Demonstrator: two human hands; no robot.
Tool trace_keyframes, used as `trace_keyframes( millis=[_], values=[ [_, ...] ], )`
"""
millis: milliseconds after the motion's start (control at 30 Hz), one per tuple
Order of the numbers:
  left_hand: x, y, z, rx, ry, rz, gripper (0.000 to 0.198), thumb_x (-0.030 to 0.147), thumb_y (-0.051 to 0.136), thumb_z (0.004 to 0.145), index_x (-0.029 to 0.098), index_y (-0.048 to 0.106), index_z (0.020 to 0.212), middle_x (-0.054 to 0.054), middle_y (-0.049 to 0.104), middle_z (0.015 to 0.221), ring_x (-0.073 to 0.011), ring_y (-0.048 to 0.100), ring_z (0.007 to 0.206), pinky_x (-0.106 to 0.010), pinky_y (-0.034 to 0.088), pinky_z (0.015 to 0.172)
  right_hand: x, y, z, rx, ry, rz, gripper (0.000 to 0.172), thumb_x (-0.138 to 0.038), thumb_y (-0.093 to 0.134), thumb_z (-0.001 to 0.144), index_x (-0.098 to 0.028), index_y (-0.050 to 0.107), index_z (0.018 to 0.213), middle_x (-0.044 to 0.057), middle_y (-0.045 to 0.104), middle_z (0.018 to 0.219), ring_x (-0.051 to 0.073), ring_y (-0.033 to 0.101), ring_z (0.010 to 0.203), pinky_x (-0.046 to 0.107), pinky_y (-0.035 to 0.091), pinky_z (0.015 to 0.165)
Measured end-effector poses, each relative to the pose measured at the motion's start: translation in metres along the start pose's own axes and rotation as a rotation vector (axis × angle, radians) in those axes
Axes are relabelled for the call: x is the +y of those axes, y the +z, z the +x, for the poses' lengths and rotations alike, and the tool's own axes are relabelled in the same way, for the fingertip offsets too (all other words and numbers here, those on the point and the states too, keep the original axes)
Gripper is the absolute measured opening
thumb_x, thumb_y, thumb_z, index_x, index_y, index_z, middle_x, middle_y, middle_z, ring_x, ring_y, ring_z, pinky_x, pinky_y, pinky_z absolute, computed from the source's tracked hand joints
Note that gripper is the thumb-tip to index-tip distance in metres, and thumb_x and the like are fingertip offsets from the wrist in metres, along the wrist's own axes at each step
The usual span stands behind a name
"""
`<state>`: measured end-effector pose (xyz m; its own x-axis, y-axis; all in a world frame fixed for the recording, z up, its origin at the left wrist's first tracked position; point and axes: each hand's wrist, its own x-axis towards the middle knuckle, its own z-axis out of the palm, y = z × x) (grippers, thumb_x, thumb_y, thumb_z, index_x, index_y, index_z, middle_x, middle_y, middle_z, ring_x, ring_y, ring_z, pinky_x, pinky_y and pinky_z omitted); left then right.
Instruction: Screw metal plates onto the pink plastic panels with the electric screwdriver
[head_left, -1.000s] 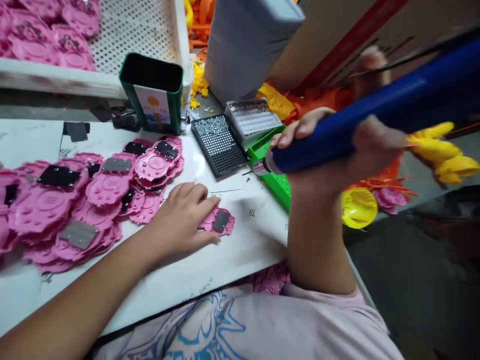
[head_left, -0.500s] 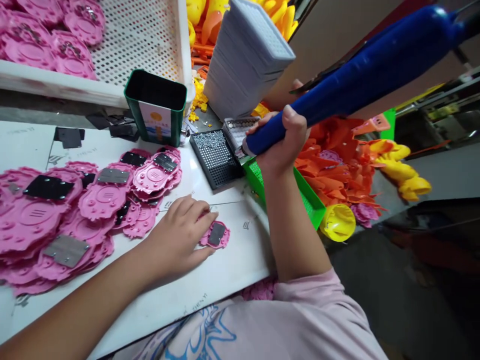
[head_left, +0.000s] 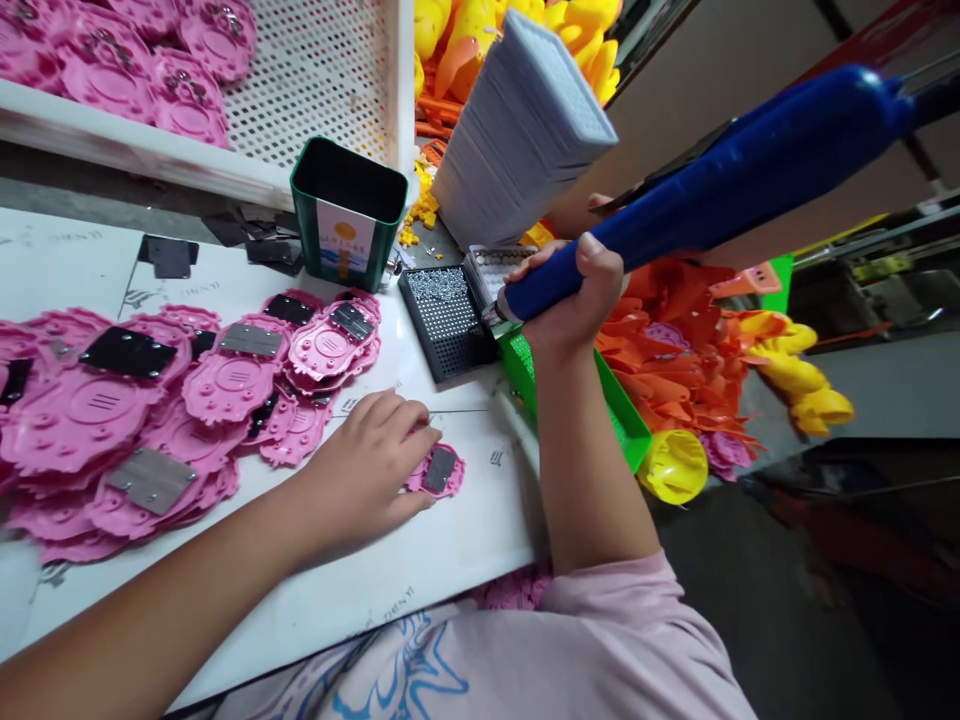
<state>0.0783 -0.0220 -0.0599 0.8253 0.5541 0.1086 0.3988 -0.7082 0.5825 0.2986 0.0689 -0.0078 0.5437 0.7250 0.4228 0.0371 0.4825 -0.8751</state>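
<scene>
My left hand (head_left: 377,461) lies on the white work surface, its fingers curled round a small pink plastic part (head_left: 455,479) that carries a dark grey plate (head_left: 439,468). The hand hides the part's left side. In my right hand (head_left: 581,300) is a blue electric screwdriver (head_left: 675,205), gripped near its front end and slanting up to the right. Its tip is by the right edge of a black perforated tray (head_left: 463,352) with small silver screws (head_left: 441,285) at the far end; whether it touches anything I cannot tell.
Stacked pink parts with plates (head_left: 97,405) cover the left. Behind stand a dark green container (head_left: 349,235), a white perforated crate (head_left: 315,70) and a tall pale stack (head_left: 517,130). A green tray (head_left: 622,425) sits beneath my right forearm, near orange pieces (head_left: 675,370) and a yellow cup (head_left: 675,467).
The view has shifted slightly, so most things on the table appear further right. My left hand stays on the pink part, and the screwdriver tip remains beside the black tray.
</scene>
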Motion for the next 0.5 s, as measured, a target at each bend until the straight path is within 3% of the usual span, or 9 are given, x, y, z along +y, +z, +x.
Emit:
trace_keyframes(
  millis=[100,267,400,500],
  values=[
    [0.0,0.001,0.0,0.003,0.009,0.009,0.044,0.038,0.07,0.081,0.017,0.065,0.118,-0.014,0.06,0.116,-0.0354,0.05,0.114,-0.053,0.04,0.103,0.001,0.001,0.001,-0.011,-0.001,-0.025,0.016,-0.041,0.053,0.069,-0.027,0.052,0.077,-0.008,0.051,0.051,0.012,0.053,0.039,0.025,0.041,0.041],
    [0.0,0.0,0.001,0.006,0.015,0.025,0.044,0.039,0.07,0.082,0.016,0.065,0.119,-0.013,0.06,0.113,-0.0342,0.05,0.113,-0.051,0.041,0.102,-0.003,0.002,0.005,0.048,0.025,0.0,0.02,-0.043,0.054,0.064,-0.026,0.045,0.061,-0.007,0.051,0.048,0.012,0.052,0.038,0.026,0.041,0.039],
    [0.001,-0.001,0.002,-0.014,-0.007,0.036,0.051,0.041,0.073,0.079,0.015,0.063,0.121,-0.014,0.061,0.113,-0.0351,0.05,0.113,-0.051,0.042,0.1,-0.024,-0.003,0.002,0.04,0.039,0.031,0.021,-0.046,0.054,0.063,-0.026,0.048,0.064,-0.007,0.052,0.048,0.013,0.054,0.038,0.025,0.04,0.037],
    [0.001,0.0,0.003,-0.006,-0.041,0.05,0.046,0.041,0.071,0.081,0.015,0.065,0.118,-0.014,0.061,0.111,-0.0344,0.05,0.111,-0.049,0.044,0.098,-0.05,-0.011,-0.018,-0.043,0.058,0.04,0.022,-0.048,0.054,0.065,-0.027,0.057,0.07,-0.006,0.053,0.052,0.013,0.055,0.042,0.025,0.041,0.04]
  ],
)
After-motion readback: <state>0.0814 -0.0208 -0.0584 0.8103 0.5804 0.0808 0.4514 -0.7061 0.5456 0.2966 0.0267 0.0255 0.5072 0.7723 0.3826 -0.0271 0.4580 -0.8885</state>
